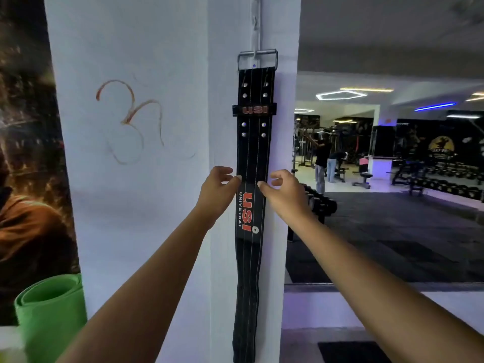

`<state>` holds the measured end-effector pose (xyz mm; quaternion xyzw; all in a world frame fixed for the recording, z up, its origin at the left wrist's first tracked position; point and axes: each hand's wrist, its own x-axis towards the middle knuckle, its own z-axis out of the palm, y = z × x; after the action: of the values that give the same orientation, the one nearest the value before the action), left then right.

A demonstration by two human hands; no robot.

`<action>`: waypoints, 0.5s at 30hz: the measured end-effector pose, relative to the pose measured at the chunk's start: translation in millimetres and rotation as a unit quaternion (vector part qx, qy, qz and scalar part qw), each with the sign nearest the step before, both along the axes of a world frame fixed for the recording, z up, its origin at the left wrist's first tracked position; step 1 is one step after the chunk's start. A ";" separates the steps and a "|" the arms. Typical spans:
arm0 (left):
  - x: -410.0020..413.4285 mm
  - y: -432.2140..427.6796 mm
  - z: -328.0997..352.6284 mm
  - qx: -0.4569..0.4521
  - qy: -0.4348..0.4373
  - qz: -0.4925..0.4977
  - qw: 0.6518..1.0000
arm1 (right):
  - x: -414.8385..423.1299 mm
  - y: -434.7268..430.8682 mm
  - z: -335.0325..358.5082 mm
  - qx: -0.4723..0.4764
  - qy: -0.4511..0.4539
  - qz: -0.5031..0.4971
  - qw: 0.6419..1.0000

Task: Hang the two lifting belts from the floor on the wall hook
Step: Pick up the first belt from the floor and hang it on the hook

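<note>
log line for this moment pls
belt: hanging by buckle on hook | left hand: thumb on belt edge | right hand: thumb on belt | second belt: not visible

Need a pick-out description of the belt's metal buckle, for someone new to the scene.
Find the white pillar at the centre. A black lifting belt hangs down its right edge, between the two hands. The buckle is the silver rectangular frame at the belt's top, the only bare metal loop there.

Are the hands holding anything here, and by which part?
Nothing is gripped. The belt hangs by its buckle from the wall hook. The left hand and right hand only touch its side edges with fingertips, fingers open.
</note>
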<state>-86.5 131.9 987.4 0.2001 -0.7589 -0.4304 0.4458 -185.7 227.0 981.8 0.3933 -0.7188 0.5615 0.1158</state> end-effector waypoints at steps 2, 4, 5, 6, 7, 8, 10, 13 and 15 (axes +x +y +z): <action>16.1 13.9 -19.5 0.020 -0.012 0.015 1.000 | 13.5 13.3 -17.8 0.013 -0.025 0.030 0.999; 32.9 27.4 -41.8 0.044 -0.020 0.032 0.998 | 24.9 25.2 -36.8 0.017 -0.050 0.059 0.997; 42.1 34.7 -55.4 0.055 -0.025 0.043 0.997 | 29.7 30.4 -47.9 0.025 -0.051 0.064 0.996; 51.7 42.7 -68.5 0.067 -0.032 0.054 0.996 | 34.5 35.5 -58.6 0.038 -0.058 0.070 0.995; 61.0 50.4 -81.1 0.081 -0.039 0.064 0.994 | 40.0 40.2 -69.0 0.051 -0.070 0.079 0.993; 69.3 57.1 -94.1 0.102 -0.042 0.073 0.991 | 45.0 43.5 -80.9 0.067 -0.085 0.094 0.990; 85.8 69.0 -122.8 0.143 -0.042 0.092 0.985 | 57.3 49.2 -107.1 0.104 -0.102 0.124 0.982; 122.8 93.8 -174.3 0.186 -0.067 0.134 0.971 | 85.0 60.8 -155.5 0.165 -0.125 0.169 0.964; 159.9 101.0 -223.2 0.243 -0.085 0.189 0.948 | 121.2 57.6 -205.1 0.244 -0.142 0.214 0.935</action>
<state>73.5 232.9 764.2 0.4781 -0.6142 -0.4912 0.3911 -64.5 284.6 776.7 0.4702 -0.7413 0.4304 -0.2102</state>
